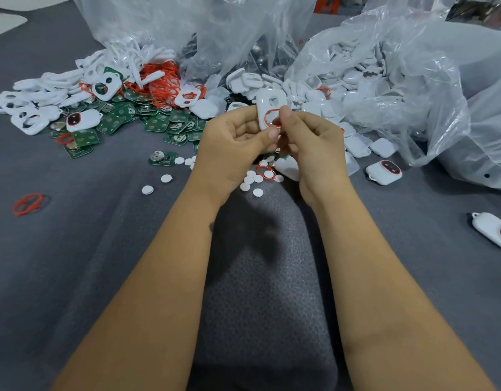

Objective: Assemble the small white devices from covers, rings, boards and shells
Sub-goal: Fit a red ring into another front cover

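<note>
My left hand (238,139) grips a white cover (267,104) with cut-out holes, held upright above the grey table. A red ring (267,117) lies against the cover's lower opening, and my right hand (308,136) pinches that ring with thumb and forefinger. Behind my hands lie heaps of parts: white covers (37,108), red rings (164,83), green boards (159,122) and white shells (356,145). Small white discs (253,182) are scattered under my wrists.
Large clear plastic bags (413,80) full of white parts fill the back and right. Two assembled white devices (383,172) (493,230) lie at the right. A loose red ring (27,204) sits at the left. A grey cushion (266,277) lies between my forearms.
</note>
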### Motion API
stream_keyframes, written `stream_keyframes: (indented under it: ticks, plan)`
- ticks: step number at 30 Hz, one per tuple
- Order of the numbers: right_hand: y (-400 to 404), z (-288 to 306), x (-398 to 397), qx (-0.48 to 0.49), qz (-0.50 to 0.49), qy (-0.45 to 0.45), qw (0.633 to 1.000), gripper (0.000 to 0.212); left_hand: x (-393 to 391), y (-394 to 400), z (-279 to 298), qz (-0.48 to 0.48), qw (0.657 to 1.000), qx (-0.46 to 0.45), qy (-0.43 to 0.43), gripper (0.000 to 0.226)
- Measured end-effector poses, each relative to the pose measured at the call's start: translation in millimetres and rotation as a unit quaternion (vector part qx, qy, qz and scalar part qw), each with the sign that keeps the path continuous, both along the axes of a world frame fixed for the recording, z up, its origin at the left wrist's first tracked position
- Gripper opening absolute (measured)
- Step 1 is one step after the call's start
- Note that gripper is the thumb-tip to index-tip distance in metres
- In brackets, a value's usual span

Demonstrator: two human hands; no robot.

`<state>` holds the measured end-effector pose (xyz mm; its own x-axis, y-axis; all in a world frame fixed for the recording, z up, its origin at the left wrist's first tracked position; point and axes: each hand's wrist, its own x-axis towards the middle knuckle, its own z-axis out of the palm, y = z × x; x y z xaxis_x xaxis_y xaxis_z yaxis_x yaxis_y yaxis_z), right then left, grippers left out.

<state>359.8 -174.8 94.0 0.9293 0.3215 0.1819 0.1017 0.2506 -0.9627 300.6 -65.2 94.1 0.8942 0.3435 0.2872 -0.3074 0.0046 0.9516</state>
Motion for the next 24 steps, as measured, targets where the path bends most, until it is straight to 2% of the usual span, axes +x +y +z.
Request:
stream_keyframes:
  ticks: [5,8,10,12,15,17,19,21,24]
  plan:
    - [-2,2,1,0.076,0.081,0.058,0.992,0.026,0,2,2,-0.02,0.998,-0.061,0.005,0.027]
    - [-1,0,0,0.079,0.036,0.036,0.996,0.017,1,3,1,0.003,0.993,-0.114,0.004,0.035]
    - [0,-1,1,-0.007,-0.057,-0.04,0.998,0.016,4,6,-1,0.034,0.99,-0.136,0.017,0.044]
    - [2,-4,-1,-0.117,-0.113,-0.147,0.976,0.013,6,7,-2,0.009,0.986,-0.166,0.026,0.045]
    - [10,-9,-8,-0.258,-0.072,-0.286,0.92,0.006,9,-1,-5,-0.043,0.985,-0.161,0.035,0.035]
    - [14,-13,-12,-0.283,-0.04,-0.323,0.902,0.009,11,-5,-8,0.002,0.991,-0.13,0.038,0.022]
    - [16,-12,-14,-0.241,-0.054,-0.302,0.921,0.015,12,0,-7,0.093,0.982,-0.16,0.04,0.025]
    - [15,-11,-12,-0.196,-0.106,-0.262,0.939,0.017,10,16,-4,0.176,0.955,-0.236,0.026,0.025]
    - [8,-9,-5,-0.211,-0.174,-0.217,0.937,0.021,3,38,-2,0.215,0.93,-0.297,-0.027,0.015]
